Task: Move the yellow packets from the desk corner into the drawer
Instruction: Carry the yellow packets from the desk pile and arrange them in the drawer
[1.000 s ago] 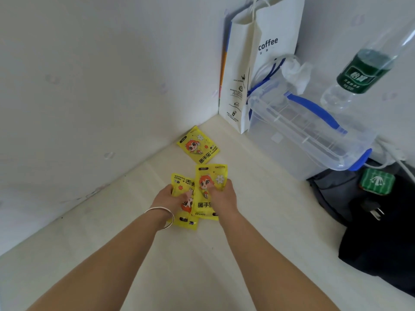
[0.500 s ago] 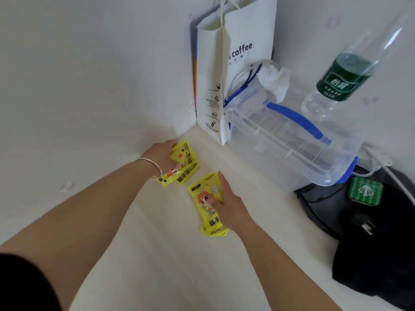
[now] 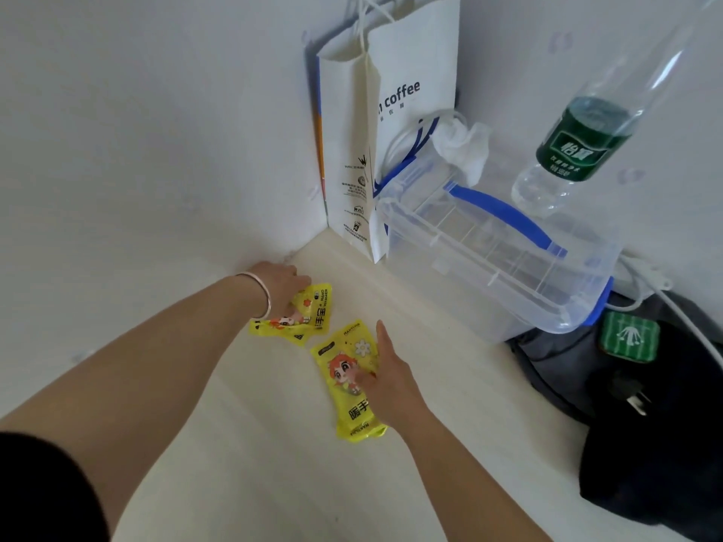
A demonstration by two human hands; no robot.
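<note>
Clear storage box (image 3: 489,264) crowding corner

Gripping bunched yellow packets (image 3: 303,316) in left grip (image 3: 279,287) near the desk (image 3: 242,444) corner; pinching front packet (image 3: 344,379) in right grip (image 3: 391,381), at four o'clock of those. Paper bag (image 3: 391,131) standing at twelve.
</note>
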